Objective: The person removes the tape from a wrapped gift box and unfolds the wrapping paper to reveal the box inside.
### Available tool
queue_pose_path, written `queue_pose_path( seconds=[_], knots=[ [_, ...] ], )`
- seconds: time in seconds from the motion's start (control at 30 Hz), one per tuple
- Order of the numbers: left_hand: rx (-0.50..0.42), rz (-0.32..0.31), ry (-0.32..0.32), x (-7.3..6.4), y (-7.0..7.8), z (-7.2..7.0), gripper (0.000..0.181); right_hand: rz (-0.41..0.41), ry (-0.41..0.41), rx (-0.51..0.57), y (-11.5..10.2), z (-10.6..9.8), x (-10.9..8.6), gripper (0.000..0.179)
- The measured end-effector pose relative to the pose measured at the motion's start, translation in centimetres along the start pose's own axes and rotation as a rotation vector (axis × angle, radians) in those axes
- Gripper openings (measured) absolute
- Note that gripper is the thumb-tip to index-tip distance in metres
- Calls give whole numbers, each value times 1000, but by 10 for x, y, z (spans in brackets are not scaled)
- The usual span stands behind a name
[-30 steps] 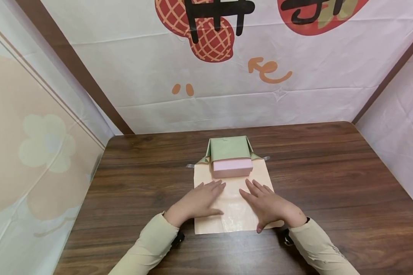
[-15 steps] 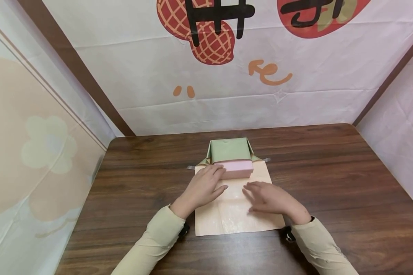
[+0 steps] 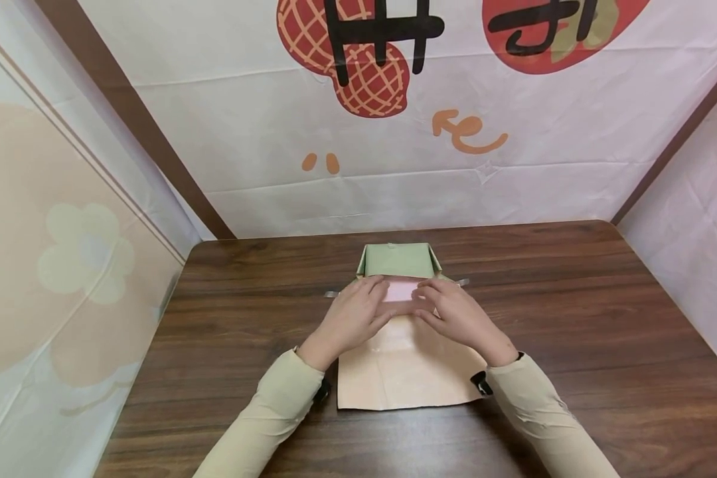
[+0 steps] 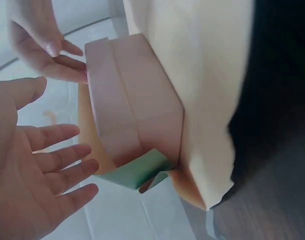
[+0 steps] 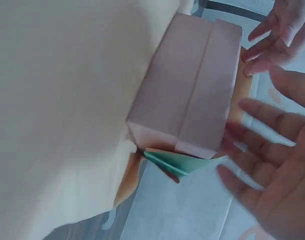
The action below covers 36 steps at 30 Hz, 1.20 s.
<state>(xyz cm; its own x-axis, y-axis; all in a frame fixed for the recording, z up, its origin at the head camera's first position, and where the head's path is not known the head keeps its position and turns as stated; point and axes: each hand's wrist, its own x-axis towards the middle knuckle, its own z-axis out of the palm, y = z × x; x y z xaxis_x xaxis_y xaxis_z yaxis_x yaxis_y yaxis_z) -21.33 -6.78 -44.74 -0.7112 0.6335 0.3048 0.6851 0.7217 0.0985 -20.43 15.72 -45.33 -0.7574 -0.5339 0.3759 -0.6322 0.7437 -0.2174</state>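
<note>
A pink box (image 3: 401, 292) with a lid sits on a sheet of wrapping paper (image 3: 403, 375), cream on its upper face and green (image 3: 397, 260) on its back. The paper's far part is folded over the box top; its sides form creased green flaps (image 4: 137, 170). My left hand (image 3: 352, 315) is over the box's near left corner, fingers loosely spread. Over the near right corner is my right hand (image 3: 457, 315), with its fingers (image 5: 255, 130) spread close to the lid. Whether either hand touches the box is hard to tell. Neither grips anything.
Small strips of clear tape (image 3: 331, 293) stick out at both sides of the paper. Everything lies on a dark wood table (image 3: 239, 318). A printed cloth backdrop (image 3: 251, 126) stands behind the table.
Both hands have moved forward from the near part of the paper to the box, the left one first. The box and the folded paper look the same.
</note>
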Motion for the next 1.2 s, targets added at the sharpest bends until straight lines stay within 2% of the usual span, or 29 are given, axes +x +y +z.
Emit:
queue_pose_path(
  seconds=[0.1,0.27,0.37,0.63,0.8,0.93,1.1,1.2],
  knots=[
    [-19,-62,-1,5,-2,-2,49,46,-31,18,2,0,6,35],
    [-73,-181,-13,14,-10,-2,49,171,-113,72,10,-5,17,45],
    [-75,-224,-38,19,-17,0,47,201,-132,130,20,-6,24,45],
    [-9,-293,-113,30,-40,11,45,307,-140,355,42,-6,38,49],
    [71,-328,-167,35,-51,19,47,310,-155,411,50,0,42,52],
    [199,-359,-192,38,-59,27,51,328,-154,440,59,6,44,54],
    [345,-427,-235,42,-64,37,63,390,-157,441,71,11,47,55],
    [405,-444,-257,44,-66,42,71,402,-165,454,77,15,50,55]
  ],
)
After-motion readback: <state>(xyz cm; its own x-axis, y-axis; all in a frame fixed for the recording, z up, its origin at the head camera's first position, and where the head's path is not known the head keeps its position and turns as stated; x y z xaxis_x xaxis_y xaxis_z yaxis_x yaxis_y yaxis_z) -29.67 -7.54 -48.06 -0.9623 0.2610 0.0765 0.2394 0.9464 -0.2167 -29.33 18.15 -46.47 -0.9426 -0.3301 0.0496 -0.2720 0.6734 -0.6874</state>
